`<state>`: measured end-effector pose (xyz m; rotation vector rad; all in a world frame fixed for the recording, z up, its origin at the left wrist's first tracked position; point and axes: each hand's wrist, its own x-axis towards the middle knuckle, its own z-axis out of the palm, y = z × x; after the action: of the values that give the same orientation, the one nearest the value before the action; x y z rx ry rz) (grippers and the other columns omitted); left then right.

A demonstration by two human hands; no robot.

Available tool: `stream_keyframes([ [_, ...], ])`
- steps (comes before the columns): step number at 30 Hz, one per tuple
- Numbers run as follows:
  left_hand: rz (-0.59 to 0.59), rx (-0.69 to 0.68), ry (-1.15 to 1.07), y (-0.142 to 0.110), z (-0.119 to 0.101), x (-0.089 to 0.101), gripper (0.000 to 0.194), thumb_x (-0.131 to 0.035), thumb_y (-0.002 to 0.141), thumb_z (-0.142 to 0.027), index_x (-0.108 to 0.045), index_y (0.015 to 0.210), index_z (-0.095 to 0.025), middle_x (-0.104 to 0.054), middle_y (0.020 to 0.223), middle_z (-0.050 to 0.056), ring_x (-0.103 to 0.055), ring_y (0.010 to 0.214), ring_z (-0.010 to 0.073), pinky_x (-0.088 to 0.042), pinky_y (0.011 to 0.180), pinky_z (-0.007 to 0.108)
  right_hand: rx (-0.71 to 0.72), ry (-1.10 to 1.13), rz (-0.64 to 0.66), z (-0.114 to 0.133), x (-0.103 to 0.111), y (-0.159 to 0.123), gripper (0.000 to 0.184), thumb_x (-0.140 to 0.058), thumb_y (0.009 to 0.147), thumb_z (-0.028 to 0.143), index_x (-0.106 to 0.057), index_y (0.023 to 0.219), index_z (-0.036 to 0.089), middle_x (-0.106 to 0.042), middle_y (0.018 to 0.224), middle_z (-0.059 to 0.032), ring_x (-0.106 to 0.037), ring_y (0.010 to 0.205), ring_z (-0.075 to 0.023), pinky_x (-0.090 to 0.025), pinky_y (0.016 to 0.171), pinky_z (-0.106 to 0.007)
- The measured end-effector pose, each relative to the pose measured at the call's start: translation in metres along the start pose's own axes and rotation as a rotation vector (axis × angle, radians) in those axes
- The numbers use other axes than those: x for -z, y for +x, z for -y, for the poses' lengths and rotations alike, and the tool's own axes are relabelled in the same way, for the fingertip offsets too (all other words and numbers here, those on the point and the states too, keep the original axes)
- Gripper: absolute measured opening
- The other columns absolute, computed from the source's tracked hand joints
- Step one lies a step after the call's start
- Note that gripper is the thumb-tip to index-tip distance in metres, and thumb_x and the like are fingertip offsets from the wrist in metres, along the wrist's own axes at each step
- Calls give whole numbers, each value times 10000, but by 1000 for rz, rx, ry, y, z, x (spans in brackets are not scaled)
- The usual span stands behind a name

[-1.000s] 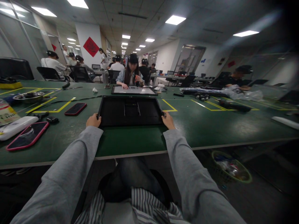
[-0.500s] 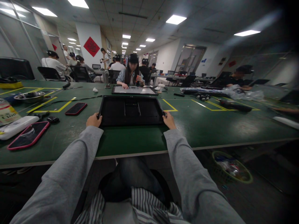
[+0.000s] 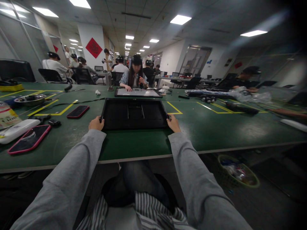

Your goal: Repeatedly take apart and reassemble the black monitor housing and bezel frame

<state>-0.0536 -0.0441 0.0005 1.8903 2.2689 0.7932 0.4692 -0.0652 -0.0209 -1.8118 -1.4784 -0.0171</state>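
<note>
A black rectangular monitor back cover (image 3: pixel 115 113), with a raised rim and an opening in its middle, is in front of me over the green table (image 3: pixel 134 143). Its left edge is gripped by my left hand (image 3: pixel 96 123), fingers curled round the rim. My right hand (image 3: pixel 174 123) is closed on the opposite edge in the same way. Whether the cover rests fully on the tabletop or is slightly raised, I cannot tell. Just beyond it lies a flat grey panel in a black frame (image 3: pixel 139 92), in front of a co-worker.
Two phones, a red-edged one (image 3: pixel 78 111) and a pink-edged one (image 3: pixel 30 139), lie to the left. Behind them stands a metal bowl (image 3: pixel 30 99). Clear plastic wrap (image 3: pixel 250 94) is at the far right. A basket (image 3: pixel 238 171) of scraps stands on the floor below.
My hands and the black cover stay practically where they were. Across the table, the co-worker's raised hand has shifted slightly. A standing person in the background has turned.
</note>
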Motion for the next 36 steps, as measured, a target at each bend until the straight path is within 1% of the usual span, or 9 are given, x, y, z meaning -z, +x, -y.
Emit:
stream_keyframes([
  [5, 36, 21, -15, 1, 0, 1, 516, -478, 938, -442, -523, 1401, -219, -672, 1297, 136, -616, 1207, 329, -487, 979, 440, -12, 7, 2, 2, 1, -1, 489, -518, 860, 272, -560, 1337, 176, -719, 1148, -156, -667, 1079, -314, -504, 960, -485],
  [10, 61, 16, -18, 3, 2, -1, 532, -469, 938, -415, -487, 1413, -175, -660, 1303, 158, -614, 1197, 341, -485, 966, 438, 10, 33, -2, 1, -2, -1, 496, -508, 846, 243, -549, 1336, 177, -732, 1117, -138, -673, 1046, -305, -511, 952, -476],
  [13, 23, -42, 21, 4, 3, -3, 507, -454, 943, -387, -511, 1385, -147, -647, 1311, 168, -600, 1211, 318, -470, 984, 409, 24, 21, 0, 0, -4, -1, 499, -507, 846, 232, -543, 1341, 183, -735, 1104, -131, -671, 1036, -309, -511, 946, -489],
  [16, -36, -107, 79, 3, 3, -3, 470, -436, 946, -371, -563, 1336, -141, -625, 1330, 167, -576, 1227, 305, -455, 1001, 397, 17, -9, 4, 0, -4, -1, 492, -511, 857, 232, -546, 1344, 181, -731, 1115, -137, -675, 1027, -305, -513, 939, -477],
  [21, -123, -116, 100, -1, -1, 0, 451, -442, 937, -386, -597, 1295, -159, -598, 1355, 156, -539, 1235, 337, -441, 993, 479, 1, -40, -6, 3, -2, -1, 471, -508, 882, 232, -562, 1346, 170, -722, 1139, -155, -663, 1083, -311, -498, 969, -476],
  [25, -181, -116, 62, -4, -6, 2, 442, -438, 945, -396, -580, 1304, -181, -578, 1384, 147, -506, 1263, 333, -387, 1029, 514, 8, -29, -69, 7, 0, -1, 470, -485, 896, 243, -557, 1357, 184, -721, 1161, -144, -662, 1096, -313, -494, 974, -491],
  [27, -195, -118, 54, -4, -7, 2, 439, -430, 951, -397, -577, 1306, -184, -577, 1386, 144, -499, 1267, 326, -365, 1041, 518, 12, -21, -88, 8, 0, -2, 479, -476, 900, 251, -545, 1370, 192, -721, 1168, -137, -660, 1102, -311, -491, 977, -495],
  [30, -202, -116, 63, -3, -6, 1, 437, -430, 952, -407, -588, 1299, -193, -582, 1388, 128, -499, 1261, 318, -355, 1043, 524, 7, -32, -76, 8, -1, -2, 486, -473, 901, 260, -541, 1376, 187, -718, 1174, -144, -661, 1097, -315, -486, 980, -502],
  [36, -158, -102, 83, 0, -2, -3, 434, -437, 947, -428, -610, 1283, -215, -581, 1402, 111, -481, 1283, 312, -354, 1049, 532, -3, -58, -26, 6, -3, -2, 489, -487, 895, 259, -555, 1371, 170, -714, 1180, -164, -655, 1107, -321, -484, 988, -498],
])
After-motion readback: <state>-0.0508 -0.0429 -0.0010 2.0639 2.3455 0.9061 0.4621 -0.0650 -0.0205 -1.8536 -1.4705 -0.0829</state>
